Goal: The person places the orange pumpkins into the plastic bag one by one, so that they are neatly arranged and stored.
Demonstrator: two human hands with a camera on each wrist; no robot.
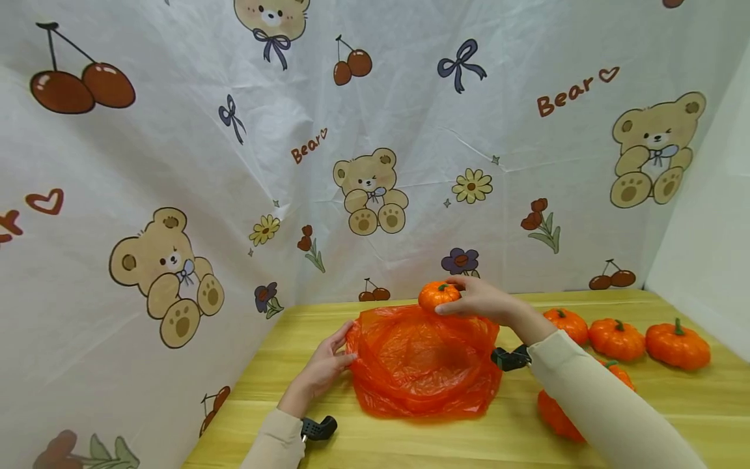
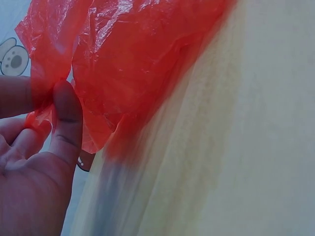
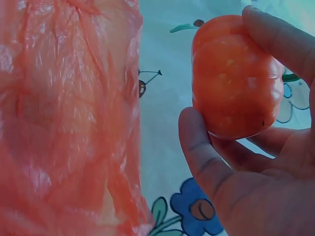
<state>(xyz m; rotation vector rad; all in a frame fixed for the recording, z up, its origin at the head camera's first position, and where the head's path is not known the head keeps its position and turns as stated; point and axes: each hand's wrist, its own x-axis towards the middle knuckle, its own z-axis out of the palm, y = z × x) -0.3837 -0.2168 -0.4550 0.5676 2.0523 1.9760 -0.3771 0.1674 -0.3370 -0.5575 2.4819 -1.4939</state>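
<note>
Head: right sleeve (image 1: 597, 397) hides parts of near pumpkins (image 1: 553, 415). Left wrist: bag (image 2: 138, 54) cut off at top, surface (image 2: 197, 147) blurred.

My head view looks forward and down from farther back; both close wrist views share its bag (image 1: 418, 361).

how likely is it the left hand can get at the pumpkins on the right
Probably not: the left hand pinches the edge of the red bag, and that bag and the right arm lie between it and those pumpkins.

Glossy orange pumpkin (image 1: 435, 298) in right hand (image 1: 489, 301), seemingly near far side of red bag (image 1: 418, 391), left hand (image 1: 322, 366) pinching bag
</note>
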